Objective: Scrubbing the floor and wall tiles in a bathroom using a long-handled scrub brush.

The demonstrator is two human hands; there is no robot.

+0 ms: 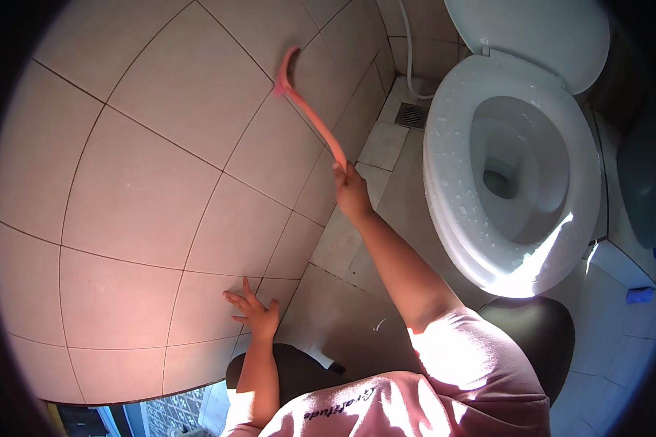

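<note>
The tiled wall fills the left. The left hand lies flat on it, low down. The right hand, further ahead, holds a brush whose head touches the wall. The toilet stands right, the floor drain behind, between wall and toilet.

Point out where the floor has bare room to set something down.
Bare floor tiles lie between the tiled wall and the toilet, up to the drain. Nearer the person it is crowded: the right hand holds the pink brush, and the left hand presses the wall.
</note>
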